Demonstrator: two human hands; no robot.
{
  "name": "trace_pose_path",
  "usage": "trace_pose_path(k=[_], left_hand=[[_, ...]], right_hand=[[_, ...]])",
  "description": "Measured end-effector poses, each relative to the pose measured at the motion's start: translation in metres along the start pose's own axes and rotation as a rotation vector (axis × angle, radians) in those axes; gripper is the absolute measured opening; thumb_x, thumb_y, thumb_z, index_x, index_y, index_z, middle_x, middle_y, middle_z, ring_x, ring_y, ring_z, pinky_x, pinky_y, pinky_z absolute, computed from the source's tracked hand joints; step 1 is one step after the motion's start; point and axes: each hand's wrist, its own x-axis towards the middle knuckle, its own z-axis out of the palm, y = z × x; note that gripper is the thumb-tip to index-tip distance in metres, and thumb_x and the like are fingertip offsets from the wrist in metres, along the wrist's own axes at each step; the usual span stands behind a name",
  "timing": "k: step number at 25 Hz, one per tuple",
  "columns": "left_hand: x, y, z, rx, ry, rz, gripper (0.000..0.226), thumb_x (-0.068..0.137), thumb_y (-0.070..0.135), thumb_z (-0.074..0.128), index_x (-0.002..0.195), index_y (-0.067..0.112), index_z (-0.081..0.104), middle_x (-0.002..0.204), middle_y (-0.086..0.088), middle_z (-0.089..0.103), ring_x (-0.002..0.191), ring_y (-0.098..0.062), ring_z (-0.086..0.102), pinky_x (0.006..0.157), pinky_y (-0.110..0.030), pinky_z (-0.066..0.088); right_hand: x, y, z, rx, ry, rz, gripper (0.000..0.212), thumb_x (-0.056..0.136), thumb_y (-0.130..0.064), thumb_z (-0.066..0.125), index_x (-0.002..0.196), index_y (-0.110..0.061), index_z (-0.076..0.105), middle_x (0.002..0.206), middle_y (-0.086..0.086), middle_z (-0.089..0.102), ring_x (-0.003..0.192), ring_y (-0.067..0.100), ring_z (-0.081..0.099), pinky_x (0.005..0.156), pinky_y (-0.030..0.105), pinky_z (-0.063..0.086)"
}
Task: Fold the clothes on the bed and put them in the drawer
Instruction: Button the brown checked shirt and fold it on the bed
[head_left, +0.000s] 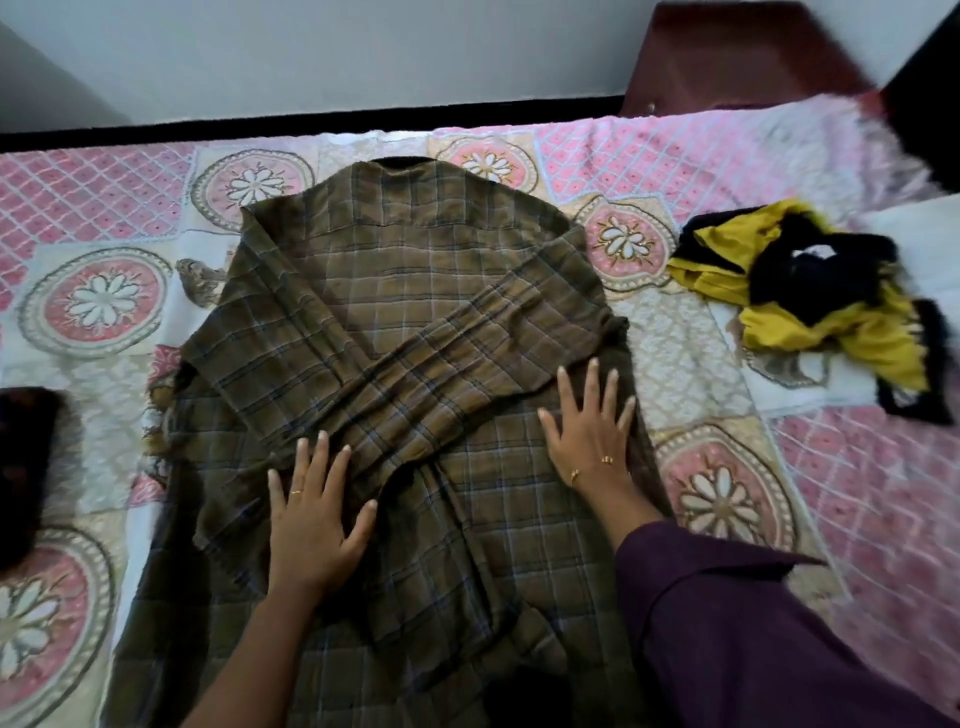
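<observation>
I keep both hands flat, fingers spread, left hand (311, 514) and right hand (589, 431) pressing the shirt (415, 291) (sleeves crossed); smooth outward before folding.

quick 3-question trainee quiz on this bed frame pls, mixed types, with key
1. True or false: both sleeves of the plaid shirt are folded across its back.
2. Multiple choice: where does the yellow and black garment lie? A) under the shirt B) on the bedspread to the shirt's right, apart from it C) in the left hand
3. Fill in: the right hand rests ____ on the shirt, fingers spread, no grip.

Key
1. True: the sleeves cross over the middle.
2. B
3. flat
</observation>
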Motion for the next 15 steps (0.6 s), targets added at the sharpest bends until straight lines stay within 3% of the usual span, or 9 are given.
trace_pose_path(k=[3,5,8,9,11,13,15], left_hand=[[0.001,0.02,-0.012,-0.042,-0.011,0.154,0.092,0.085,0.073,0.005,0.14,0.008,0.042,0.154,-0.01,0.021,0.143,-0.023,0.006,0.114,-0.048,0.005],[-0.007,0.036,-0.017,-0.024,-0.082,0.303,0.087,0.087,0.07,0.01,0.137,0.009,0.045,0.153,-0.01,0.023,0.142,-0.024,0.01,0.113,-0.049,0.01],[-0.028,0.049,-0.021,0.062,-0.204,0.495,0.08,0.09,0.067,0.01,0.135,0.014,0.049,0.151,-0.008,0.021,0.139,-0.026,0.015,0.109,-0.048,0.017],[-0.036,0.051,-0.023,0.098,-0.227,0.55,0.086,0.087,0.07,0.002,0.139,0.016,0.044,0.152,-0.007,0.016,0.14,-0.027,0.012,0.109,-0.047,0.015],[-0.054,0.053,-0.023,0.149,-0.343,0.56,0.095,0.076,0.078,-0.006,0.149,0.021,0.014,0.153,-0.004,-0.009,0.142,-0.024,-0.01,0.113,-0.041,-0.001],[-0.066,0.051,-0.021,0.197,-0.487,0.494,0.086,0.084,0.074,0.017,0.15,0.022,-0.003,0.154,-0.004,-0.021,0.142,-0.023,-0.02,0.115,-0.038,-0.007],[-0.072,0.05,-0.021,0.165,-0.461,0.486,0.078,0.09,0.057,0.044,0.151,0.018,0.012,0.158,-0.007,-0.002,0.146,-0.027,-0.003,0.117,-0.036,0.006]], right_hand=[[-0.063,0.014,0.012,0.055,0.035,0.168,0.06,0.097,-0.045,0.033,0.15,-0.019,0.018,0.156,0.019,0.008,0.144,0.035,0.007,0.112,0.052,0.011],[-0.104,0.015,0.013,0.085,0.083,0.333,0.06,0.095,-0.044,0.042,0.147,-0.017,0.028,0.151,0.022,0.023,0.138,0.039,0.022,0.106,0.055,0.022],[-0.157,0.018,0.012,0.041,0.062,0.578,0.067,0.092,-0.05,0.043,0.147,-0.016,0.025,0.144,0.019,0.032,0.128,0.037,0.034,0.1,0.05,0.03],[-0.173,0.021,0.01,0.034,0.05,0.68,0.07,0.09,-0.054,0.043,0.147,-0.016,0.023,0.142,0.017,0.034,0.127,0.036,0.035,0.1,0.048,0.031],[-0.203,0.033,0.008,0.081,0.013,0.895,0.074,0.086,-0.059,0.048,0.142,-0.014,0.031,0.138,0.016,0.041,0.126,0.034,0.037,0.101,0.048,0.032],[-0.224,0.047,0.005,0.254,-0.026,1.013,0.063,0.085,-0.053,0.056,0.131,-0.012,0.047,0.131,0.015,0.051,0.121,0.034,0.043,0.099,0.045,0.035],[-0.234,0.047,-0.005,0.486,-0.019,0.946,0.042,0.086,-0.035,0.061,0.12,-0.01,0.057,0.122,0.016,0.059,0.113,0.034,0.053,0.094,0.04,0.042]])
